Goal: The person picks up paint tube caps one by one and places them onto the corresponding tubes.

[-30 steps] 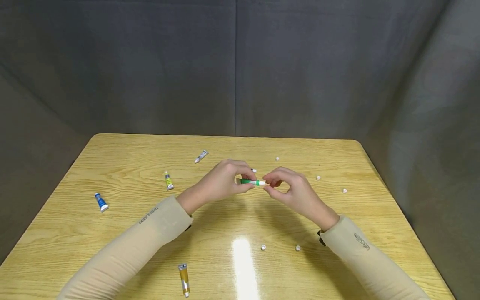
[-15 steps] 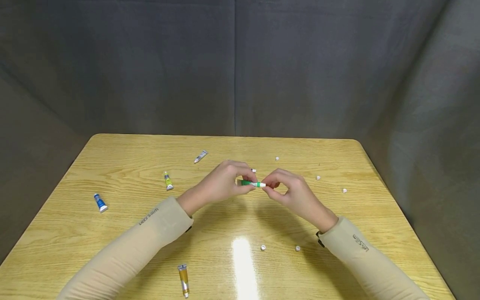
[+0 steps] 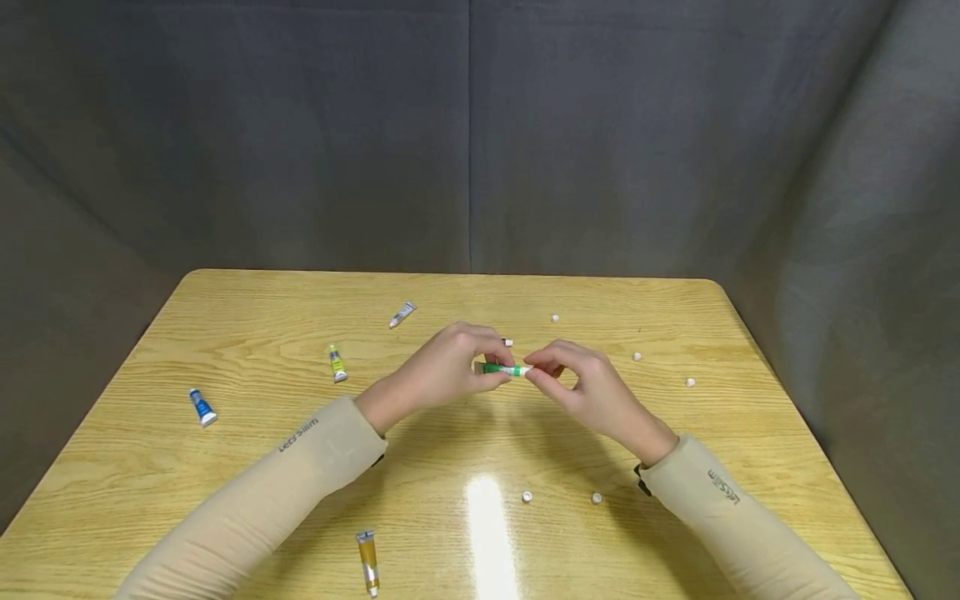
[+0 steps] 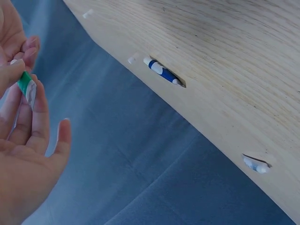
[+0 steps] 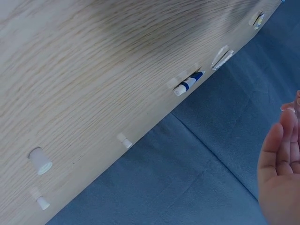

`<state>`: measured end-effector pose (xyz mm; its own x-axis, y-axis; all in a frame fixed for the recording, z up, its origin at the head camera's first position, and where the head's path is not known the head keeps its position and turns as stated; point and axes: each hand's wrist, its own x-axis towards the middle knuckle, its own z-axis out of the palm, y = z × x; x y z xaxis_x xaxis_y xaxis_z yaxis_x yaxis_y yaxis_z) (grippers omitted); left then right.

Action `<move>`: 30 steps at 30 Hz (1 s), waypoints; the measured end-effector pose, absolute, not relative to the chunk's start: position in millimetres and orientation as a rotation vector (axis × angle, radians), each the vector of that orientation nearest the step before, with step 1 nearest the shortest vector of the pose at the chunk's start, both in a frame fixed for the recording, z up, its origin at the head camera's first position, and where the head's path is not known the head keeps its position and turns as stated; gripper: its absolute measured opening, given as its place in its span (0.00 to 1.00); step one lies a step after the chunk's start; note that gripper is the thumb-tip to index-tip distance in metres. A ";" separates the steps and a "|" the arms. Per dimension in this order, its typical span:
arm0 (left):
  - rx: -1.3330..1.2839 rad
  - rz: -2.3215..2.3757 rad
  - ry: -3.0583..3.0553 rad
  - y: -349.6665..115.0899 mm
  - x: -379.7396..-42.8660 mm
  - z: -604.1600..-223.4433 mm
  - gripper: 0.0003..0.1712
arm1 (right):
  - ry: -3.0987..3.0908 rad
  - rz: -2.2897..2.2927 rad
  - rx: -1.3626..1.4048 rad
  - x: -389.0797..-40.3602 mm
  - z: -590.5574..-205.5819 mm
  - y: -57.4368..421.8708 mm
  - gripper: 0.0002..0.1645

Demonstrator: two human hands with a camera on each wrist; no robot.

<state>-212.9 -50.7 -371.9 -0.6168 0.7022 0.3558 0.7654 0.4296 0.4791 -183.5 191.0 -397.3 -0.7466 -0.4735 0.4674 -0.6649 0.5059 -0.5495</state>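
Note:
My left hand (image 3: 450,367) pinches a small green paint tube (image 3: 495,367) between thumb and fingers, the tube lying level above the table with its nozzle end to the right. In the left wrist view the green tube (image 4: 26,86) shows its flat crimped end. My right hand (image 3: 588,383) pinches the white cap (image 3: 523,371) at the tube's end with thumb and forefinger, its fingertips covering part of it. Just behind the hands lies a dark blue tube (image 4: 161,71) with a white end, mostly hidden in the head view.
Silver (image 3: 402,314), yellow (image 3: 337,363) and blue (image 3: 202,407) paint tubes lie on the left; a gold tube (image 3: 368,564) lies near the front. Several loose white caps are scattered rightward, among them a far cap (image 3: 555,318) and a near cap (image 3: 597,498). Dark cloth (image 3: 472,133) hangs behind the table.
My right thumb and forefinger have drawn together on the cap and shifted slightly. My left hand keeps the green tube in nearly the same place.

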 end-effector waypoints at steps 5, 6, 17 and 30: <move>-1.300 -0.942 -2.599 -53.6 -214.1 -373.6 0.04 | -2.457 1.060 0.985 -184.4 -398.3 191.2 0.10; -1.297 -0.940 -2.603 -54.1 -214.3 -373.8 0.04 | -2.447 1.053 0.993 -184.6 -398.5 191.0 0.10; -1.316 -0.944 -2.582 -55.5 -213.3 -372.5 0.04 | -2.372 1.018 1.072 -183.5 -397.3 185.8 0.10; -1.325 -0.951 -2.571 -54.5 -212.3 -372.0 0.03 | -2.409 1.028 1.063 -183.6 -397.6 184.8 0.04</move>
<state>-212.3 -54.5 -372.0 -0.6175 0.7027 0.3534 0.7635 0.4274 0.4842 -183.6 184.8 -397.6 -0.6749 -0.5124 0.5311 -0.7379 0.4663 -0.4879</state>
